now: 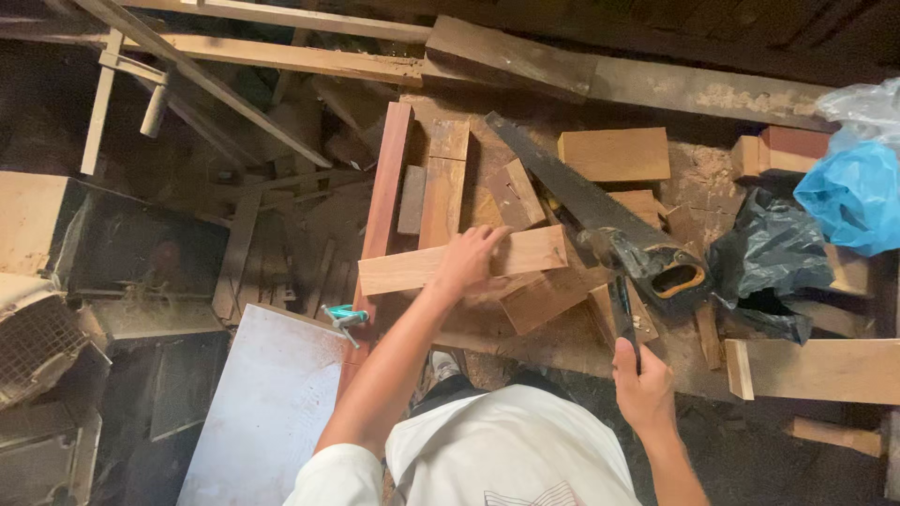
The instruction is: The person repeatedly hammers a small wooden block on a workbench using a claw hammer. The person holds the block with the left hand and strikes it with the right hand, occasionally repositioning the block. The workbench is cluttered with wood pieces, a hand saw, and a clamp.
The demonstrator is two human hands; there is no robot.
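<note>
The flat wooden board (525, 255) is lying across the messy workbench (572, 342) with the left hand (466, 260) pressing down flat on it, fingers spread, while the right hand (641, 379) is curling tightly around a thin dark tool (622, 317), just below the handsaw (600, 217) lying near wood blocks (614, 153).

my saw (600, 220) lies across the offcuts, a wood block (616, 154) beyond it. black bag (769, 262) and blue bag (853, 195) sit to my right, a teal clamp (343, 319) by the grey sheet (267, 408).
</note>
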